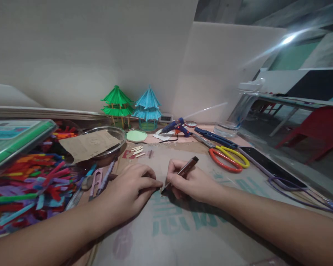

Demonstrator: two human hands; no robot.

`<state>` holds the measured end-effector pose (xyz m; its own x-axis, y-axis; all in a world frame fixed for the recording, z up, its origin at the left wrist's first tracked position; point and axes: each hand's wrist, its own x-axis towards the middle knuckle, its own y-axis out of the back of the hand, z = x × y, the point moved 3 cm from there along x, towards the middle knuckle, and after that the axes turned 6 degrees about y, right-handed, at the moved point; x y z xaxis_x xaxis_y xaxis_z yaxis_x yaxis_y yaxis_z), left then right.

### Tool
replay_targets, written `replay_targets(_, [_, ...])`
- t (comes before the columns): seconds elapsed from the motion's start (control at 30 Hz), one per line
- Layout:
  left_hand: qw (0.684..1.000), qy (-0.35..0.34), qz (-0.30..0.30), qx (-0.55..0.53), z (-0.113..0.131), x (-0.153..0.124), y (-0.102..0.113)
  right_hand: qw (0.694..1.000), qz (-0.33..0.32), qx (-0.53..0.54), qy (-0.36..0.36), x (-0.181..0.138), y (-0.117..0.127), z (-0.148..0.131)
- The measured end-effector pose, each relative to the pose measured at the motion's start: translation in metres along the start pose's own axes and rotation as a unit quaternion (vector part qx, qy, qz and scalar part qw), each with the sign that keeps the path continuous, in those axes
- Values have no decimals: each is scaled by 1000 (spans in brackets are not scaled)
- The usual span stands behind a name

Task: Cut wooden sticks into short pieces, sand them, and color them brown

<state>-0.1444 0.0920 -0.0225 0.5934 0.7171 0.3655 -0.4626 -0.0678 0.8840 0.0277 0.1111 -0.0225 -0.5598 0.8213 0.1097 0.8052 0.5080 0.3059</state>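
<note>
My right hand (187, 181) is closed around a dark brown marker pen (187, 167), its black cap end pointing up and its tip down. The tip meets a tiny pale stick (161, 191) on the cardboard sheet (144, 244). My left hand (138, 184) pinches that stick between thumb and forefinger, close to the pen tip; most of it is hidden. Beyond my hands lie several short pale sticks (138, 150) and one small dark stick (150, 153).
At the back stand a green pagoda model (117, 101) and a blue one (148, 105). A glue gun (179, 127), scissors (229, 157), a box cutter (215, 137) and a phone (272, 166) lie to the right. Colourful pipe-cleaner pieces (30, 192) fill the left side.
</note>
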Motion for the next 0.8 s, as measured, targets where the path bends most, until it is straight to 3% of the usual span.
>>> replay_targets(0.3, [1000, 5, -6, -12, 0, 1, 0, 998, 43, -41, 2, 2, 1, -3])
replay_targets(0.53, [996, 83, -1, -12, 4, 2, -1, 998, 44, -35, -7, 3, 1, -2])
replay_targets(0.8, [995, 97, -13, -26, 4, 5, -7, 997, 56, -41, -12, 3, 1, -3])
